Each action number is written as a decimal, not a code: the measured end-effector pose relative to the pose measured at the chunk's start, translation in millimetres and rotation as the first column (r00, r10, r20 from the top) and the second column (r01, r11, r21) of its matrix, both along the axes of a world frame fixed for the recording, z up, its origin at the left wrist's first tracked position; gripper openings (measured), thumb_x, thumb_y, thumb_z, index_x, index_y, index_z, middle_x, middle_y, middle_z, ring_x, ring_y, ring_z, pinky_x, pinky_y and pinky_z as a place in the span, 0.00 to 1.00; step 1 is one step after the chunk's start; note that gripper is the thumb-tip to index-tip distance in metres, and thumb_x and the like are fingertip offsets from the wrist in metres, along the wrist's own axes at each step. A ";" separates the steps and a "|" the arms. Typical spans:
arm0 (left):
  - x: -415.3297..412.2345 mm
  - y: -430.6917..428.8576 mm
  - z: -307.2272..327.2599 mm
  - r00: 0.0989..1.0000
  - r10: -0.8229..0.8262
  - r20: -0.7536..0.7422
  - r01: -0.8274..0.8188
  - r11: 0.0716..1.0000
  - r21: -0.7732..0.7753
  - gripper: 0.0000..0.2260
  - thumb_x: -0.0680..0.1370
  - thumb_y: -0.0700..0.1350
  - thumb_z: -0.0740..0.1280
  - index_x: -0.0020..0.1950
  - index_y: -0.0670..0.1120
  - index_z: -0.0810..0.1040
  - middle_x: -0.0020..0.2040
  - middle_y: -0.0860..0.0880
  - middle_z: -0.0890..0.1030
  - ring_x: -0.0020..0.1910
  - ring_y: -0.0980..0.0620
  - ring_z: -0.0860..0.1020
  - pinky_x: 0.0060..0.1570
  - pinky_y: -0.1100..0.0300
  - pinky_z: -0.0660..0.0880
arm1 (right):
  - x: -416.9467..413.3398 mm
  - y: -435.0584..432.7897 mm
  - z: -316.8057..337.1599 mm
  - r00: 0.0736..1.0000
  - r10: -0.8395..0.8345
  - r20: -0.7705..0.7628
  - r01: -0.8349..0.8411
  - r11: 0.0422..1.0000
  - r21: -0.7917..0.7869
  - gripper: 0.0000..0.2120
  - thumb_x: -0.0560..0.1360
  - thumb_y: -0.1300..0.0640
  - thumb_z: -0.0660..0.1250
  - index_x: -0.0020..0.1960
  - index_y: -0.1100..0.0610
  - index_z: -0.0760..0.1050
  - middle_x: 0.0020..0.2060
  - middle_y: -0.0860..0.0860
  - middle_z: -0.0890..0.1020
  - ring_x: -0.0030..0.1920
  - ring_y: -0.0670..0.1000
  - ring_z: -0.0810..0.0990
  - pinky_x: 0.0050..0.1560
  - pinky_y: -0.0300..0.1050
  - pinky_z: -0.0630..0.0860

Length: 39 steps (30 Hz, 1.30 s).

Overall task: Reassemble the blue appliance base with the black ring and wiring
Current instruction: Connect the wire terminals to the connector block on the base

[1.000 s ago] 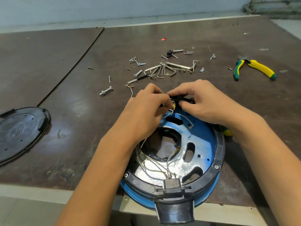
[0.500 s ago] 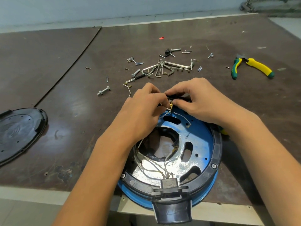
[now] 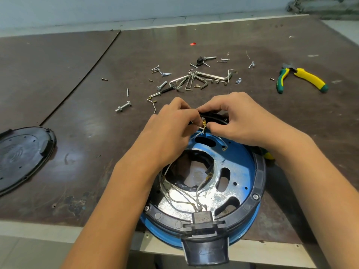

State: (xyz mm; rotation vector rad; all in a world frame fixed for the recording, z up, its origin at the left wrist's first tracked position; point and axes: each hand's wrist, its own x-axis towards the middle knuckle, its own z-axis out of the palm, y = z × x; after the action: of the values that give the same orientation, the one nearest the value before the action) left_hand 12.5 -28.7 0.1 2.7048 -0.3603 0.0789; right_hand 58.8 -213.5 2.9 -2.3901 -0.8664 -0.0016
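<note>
The blue appliance base lies underside up at the near edge of the table, its near rim hanging slightly over the edge. Its floor is blue with worn, shiny bare-metal patches, several oval slots and a large ragged central opening. The black ring sits around its rim, with screw heads showing at intervals, and a black socket block juts from the ring's near side. The wiring (thin, whitish strands) fans from that block across the base floor and up toward the far rim.

At that far rim both hands meet. The left hand has its fingers curled, pinching one white lead. The right hand pinches the small brass terminal on the lead's end between thumb and forefinger, just above the ring.

Beyond the base lie loose screws, a bolt and a bunch of hex keys. Farther off to the base's right rear rest yellow-and-green pliers. Well to its left lies a black round cover, flat on the table.
</note>
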 end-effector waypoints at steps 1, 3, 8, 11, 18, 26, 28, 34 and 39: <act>-0.1 0.0 0.0 1.000 0.001 0.001 -0.001 1.000 0.000 0.06 0.80 0.47 0.65 0.54 0.57 0.78 0.58 0.55 0.70 0.55 0.50 0.72 0.54 0.45 0.73 | -0.3 0.3 0.3 1.000 -0.005 -0.002 0.005 1.000 0.001 0.18 0.72 0.60 0.71 0.62 0.53 0.82 0.51 0.46 0.85 0.48 0.40 0.79 0.49 0.23 0.68; -0.2 -0.2 0.3 1.000 0.005 0.004 -0.005 1.000 -0.001 0.06 0.80 0.47 0.65 0.54 0.58 0.78 0.58 0.55 0.70 0.55 0.50 0.72 0.54 0.45 0.73 | -0.6 1.0 0.3 1.000 -0.016 -0.010 0.016 1.000 -0.002 0.18 0.72 0.60 0.70 0.61 0.53 0.82 0.50 0.46 0.85 0.44 0.39 0.78 0.46 0.23 0.68; 0.4 -1.8 1.9 1.000 0.008 -0.003 -0.008 1.000 0.000 0.06 0.80 0.47 0.66 0.55 0.56 0.78 0.58 0.54 0.70 0.55 0.50 0.72 0.54 0.44 0.73 | -1.4 1.3 1.4 0.999 -0.021 -0.030 0.022 0.999 0.028 0.17 0.71 0.60 0.70 0.59 0.52 0.83 0.48 0.46 0.86 0.43 0.38 0.80 0.44 0.26 0.71; 0.9 -3.2 3.1 1.000 0.004 0.001 -0.004 1.000 -0.012 0.06 0.80 0.46 0.66 0.56 0.54 0.75 0.58 0.52 0.71 0.55 0.49 0.73 0.55 0.44 0.73 | -2.3 1.2 1.5 1.000 -0.023 -0.021 0.024 0.999 0.039 0.16 0.71 0.60 0.70 0.58 0.51 0.83 0.46 0.46 0.86 0.47 0.47 0.82 0.49 0.38 0.74; 1.5 -4.6 3.6 0.998 0.057 -0.035 -0.060 0.994 -0.090 0.17 0.79 0.46 0.67 0.65 0.50 0.65 0.61 0.48 0.76 0.59 0.45 0.75 0.58 0.43 0.72 | 2.1 1.4 -2.6 0.999 -0.052 0.002 0.052 0.998 0.038 0.16 0.72 0.61 0.71 0.59 0.53 0.83 0.48 0.47 0.86 0.48 0.43 0.81 0.49 0.24 0.70; 4.3 -2.2 -2.4 0.997 0.067 0.024 -0.067 0.998 -0.010 0.22 0.79 0.51 0.67 0.71 0.47 0.68 0.65 0.49 0.73 0.63 0.48 0.73 0.62 0.48 0.71 | 2.2 -1.7 -2.7 1.000 -0.005 -0.010 0.006 1.000 0.017 0.21 0.70 0.53 0.75 0.63 0.53 0.80 0.53 0.47 0.85 0.52 0.43 0.80 0.53 0.31 0.73; 5.6 -1.1 -2.7 0.998 0.061 0.032 -0.061 0.998 -0.005 0.23 0.79 0.52 0.68 0.71 0.48 0.69 0.64 0.49 0.74 0.63 0.48 0.73 0.62 0.50 0.71 | 2.2 -1.0 -2.9 1.000 -0.013 0.028 0.013 1.000 0.012 0.20 0.72 0.53 0.76 0.63 0.53 0.80 0.53 0.48 0.85 0.52 0.44 0.81 0.54 0.35 0.74; 8.0 0.8 -2.3 0.998 0.044 0.050 -0.043 0.999 -0.015 0.18 0.78 0.48 0.70 0.68 0.49 0.74 0.60 0.49 0.77 0.59 0.49 0.75 0.59 0.52 0.72 | 2.8 -1.9 -4.2 1.000 0.007 0.030 -0.008 1.000 0.027 0.18 0.73 0.55 0.74 0.62 0.54 0.81 0.52 0.49 0.85 0.52 0.47 0.81 0.56 0.46 0.75; 8.4 1.2 -2.2 0.998 0.040 0.042 -0.039 0.999 -0.016 0.18 0.78 0.47 0.69 0.67 0.49 0.74 0.60 0.50 0.77 0.59 0.49 0.75 0.58 0.49 0.73 | 2.5 -1.5 -6.3 0.999 0.011 0.048 -0.013 0.999 0.042 0.17 0.73 0.56 0.74 0.61 0.55 0.81 0.52 0.51 0.85 0.52 0.49 0.82 0.56 0.49 0.75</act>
State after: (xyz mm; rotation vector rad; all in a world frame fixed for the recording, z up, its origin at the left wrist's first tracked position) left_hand 20.9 -27.6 -2.1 2.6986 -0.3177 0.1495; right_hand 61.3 -215.0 -3.4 -2.3543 -0.8942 -0.0719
